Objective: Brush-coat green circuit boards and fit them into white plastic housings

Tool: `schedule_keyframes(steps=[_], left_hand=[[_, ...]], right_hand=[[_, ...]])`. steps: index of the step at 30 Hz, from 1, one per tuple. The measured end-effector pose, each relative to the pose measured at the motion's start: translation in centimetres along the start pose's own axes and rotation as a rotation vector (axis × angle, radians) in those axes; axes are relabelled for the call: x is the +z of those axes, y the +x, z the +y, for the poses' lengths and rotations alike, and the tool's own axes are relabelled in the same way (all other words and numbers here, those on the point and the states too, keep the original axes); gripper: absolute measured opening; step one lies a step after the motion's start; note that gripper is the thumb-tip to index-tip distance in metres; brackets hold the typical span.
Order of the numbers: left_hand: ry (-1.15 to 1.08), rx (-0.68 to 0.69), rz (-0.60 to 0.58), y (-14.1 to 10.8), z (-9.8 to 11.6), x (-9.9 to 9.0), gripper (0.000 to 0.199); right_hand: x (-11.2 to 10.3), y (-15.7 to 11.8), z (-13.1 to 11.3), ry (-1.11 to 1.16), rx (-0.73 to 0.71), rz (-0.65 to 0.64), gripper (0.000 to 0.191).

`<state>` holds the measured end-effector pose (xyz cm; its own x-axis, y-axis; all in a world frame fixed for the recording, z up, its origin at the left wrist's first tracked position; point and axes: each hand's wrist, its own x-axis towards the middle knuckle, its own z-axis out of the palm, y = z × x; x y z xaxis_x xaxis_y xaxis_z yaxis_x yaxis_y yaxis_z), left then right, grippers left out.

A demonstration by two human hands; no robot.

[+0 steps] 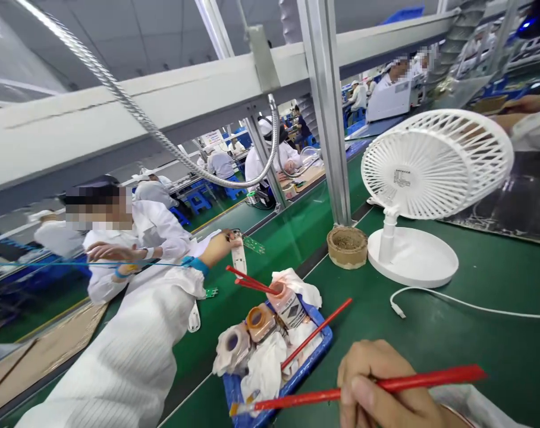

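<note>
My right hand [377,386] is closed around a red-handled brush [305,399], held almost level at the bottom, its bristle end over the corner of a blue tray [326,339]. My left hand [220,246] reaches out past the tray and grips a white plastic piece [239,258] with a green circuit board [254,245] beside it. In the tray stand an orange bottle [258,321], a labelled bottle [290,306] with red sticks [252,280] in it, a cloth-wrapped bottle [232,348] and white cloths [267,362]. Another red brush [317,333] leans across them.
A white fan [413,255] with a cable [475,309] and a brown ring [348,255] stand behind the tray. A metal post [327,119] rises beyond. A person in white [140,232] sits across at left. Another white piece [194,318] lies under my left forearm.
</note>
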<state>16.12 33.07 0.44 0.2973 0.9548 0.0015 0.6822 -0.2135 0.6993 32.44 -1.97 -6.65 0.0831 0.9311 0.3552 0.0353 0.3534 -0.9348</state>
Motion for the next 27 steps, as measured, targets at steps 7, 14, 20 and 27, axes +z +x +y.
schedule_keyframes(steps=[7, 14, 20, 27], left_hand=[[-0.481, -0.081, 0.281, -11.6, -1.8, -8.7, 0.018], [-0.97, -0.233, 0.281, -26.1, -3.7, -4.4, 0.015], [-1.405, -0.329, 0.154, -32.3, -2.4, -1.5, 0.036], [-1.313, -0.24, 0.106, -33.5, -2.1, -1.6, 0.042]], right_hand=[[-0.1, 0.7, -2.7, 0.494, -0.151, 0.148, 0.018], [2.3, 3.0, -6.5, 0.39, -0.365, 0.066, 0.016], [5.1, 3.9, -7.1, 0.352, -0.312, 0.162, 0.02], [6.1, 3.9, -7.0, 0.229, -0.199, 0.234, 0.022]])
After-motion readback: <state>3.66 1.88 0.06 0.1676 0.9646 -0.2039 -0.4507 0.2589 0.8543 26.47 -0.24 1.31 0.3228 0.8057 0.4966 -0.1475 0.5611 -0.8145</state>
